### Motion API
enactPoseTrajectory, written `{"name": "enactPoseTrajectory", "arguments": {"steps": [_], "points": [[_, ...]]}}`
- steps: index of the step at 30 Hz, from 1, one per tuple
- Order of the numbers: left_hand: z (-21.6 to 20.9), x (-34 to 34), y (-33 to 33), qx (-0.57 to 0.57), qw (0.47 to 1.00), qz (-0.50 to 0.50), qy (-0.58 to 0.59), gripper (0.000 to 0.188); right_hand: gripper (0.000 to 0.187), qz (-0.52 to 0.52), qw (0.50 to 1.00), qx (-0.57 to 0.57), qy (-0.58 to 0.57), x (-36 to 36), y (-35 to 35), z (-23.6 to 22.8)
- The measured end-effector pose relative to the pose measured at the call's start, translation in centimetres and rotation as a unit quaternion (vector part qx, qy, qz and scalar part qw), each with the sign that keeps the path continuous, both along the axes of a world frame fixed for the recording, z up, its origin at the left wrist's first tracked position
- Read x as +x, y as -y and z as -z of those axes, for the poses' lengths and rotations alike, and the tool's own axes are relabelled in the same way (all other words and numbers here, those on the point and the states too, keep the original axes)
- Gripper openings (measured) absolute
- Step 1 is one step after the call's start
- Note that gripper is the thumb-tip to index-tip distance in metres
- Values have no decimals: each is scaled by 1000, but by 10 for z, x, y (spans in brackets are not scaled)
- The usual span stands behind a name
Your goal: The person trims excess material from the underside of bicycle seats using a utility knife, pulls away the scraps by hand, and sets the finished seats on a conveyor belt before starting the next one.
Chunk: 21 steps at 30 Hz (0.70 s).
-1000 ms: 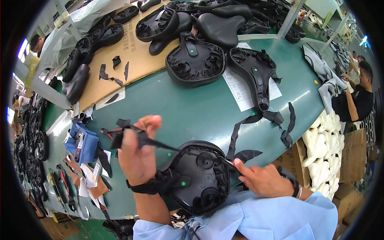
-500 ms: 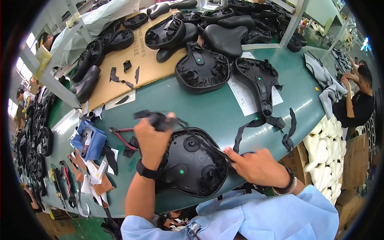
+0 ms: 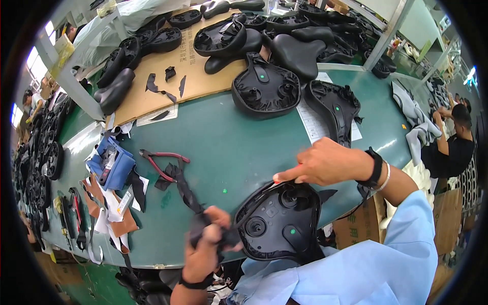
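Note:
A black bicycle saddle [image 3: 274, 229] lies upside down at the table's near edge, its hollow underside facing up. My left hand [image 3: 206, 249], blurred, is closed around a bunched black strip of cover material [image 3: 190, 195] just left of the saddle. A narrow length runs from that hand along the saddle's rim. My right hand [image 3: 325, 165] is closed over the saddle's far rim, index finger extended along it. Something small and red shows at its fingertips; what it is I cannot make out. Red-handled cutting pliers [image 3: 165, 162] lie beyond my left hand.
Two upturned saddles [image 3: 267, 86] [image 3: 333, 107] stand farther back on a printed sheet [image 3: 312, 122]. More saddles pile along the far side by a cardboard sheet [image 3: 198, 76]. At left are a blue box [image 3: 114, 165] and scraps [image 3: 114, 213]. A person [image 3: 452, 142] works at right.
My left hand has come down toward the near edge with the black strip. The saddle has turned and shifted right. My right hand has moved up to its far rim, uncovering the pliers.

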State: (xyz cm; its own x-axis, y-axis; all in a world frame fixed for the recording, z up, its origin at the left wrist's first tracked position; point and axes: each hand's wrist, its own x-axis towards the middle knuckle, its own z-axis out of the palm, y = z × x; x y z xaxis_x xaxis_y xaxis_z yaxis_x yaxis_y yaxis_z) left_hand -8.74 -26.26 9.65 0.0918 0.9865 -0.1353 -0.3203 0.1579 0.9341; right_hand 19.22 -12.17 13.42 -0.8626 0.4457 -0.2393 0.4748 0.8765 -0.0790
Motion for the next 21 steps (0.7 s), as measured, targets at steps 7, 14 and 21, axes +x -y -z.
{"name": "enactPoseTrajectory", "arguments": {"steps": [7,14,21], "points": [[-51,-108,-15,286,857,-16,428,30,55,143,989,15,23,38,70,-11],[6,16,-101,359,742,289,-487,35,59,178,984,10,-15,55,81,-2],[4,71,-112,117,964,35,235,17,60,223,975,13,-1,72,110,9]]}}
